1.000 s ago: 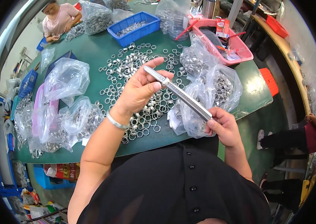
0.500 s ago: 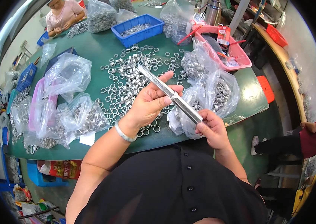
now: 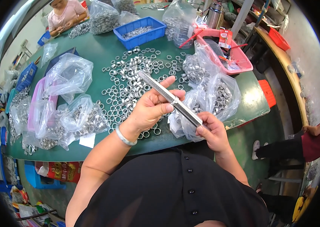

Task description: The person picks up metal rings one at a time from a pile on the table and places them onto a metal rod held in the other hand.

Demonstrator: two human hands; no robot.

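Note:
A ring mandrel, a long metal sizing stick, slants above the table from upper left to lower right. Its thin end points away from me over the loose rings. A metal ring sits around it near the middle. My left hand, with a pale bangle on the wrist, pinches at that ring between thumb and fingers, its index finger stretched out. My right hand is closed around the thick lower end of the mandrel. Beneath, many silver-coloured rings lie spread on the green table.
Clear bags of rings lie right of my hands; more bags and a pink tray are at left. A blue bin and pink basket stand behind. One person sits far left; another is at right.
The mandrel has turned slightly about its length, and its thin end has dropped a little toward me. Both hands keep their holds. The whole view has shifted slightly.

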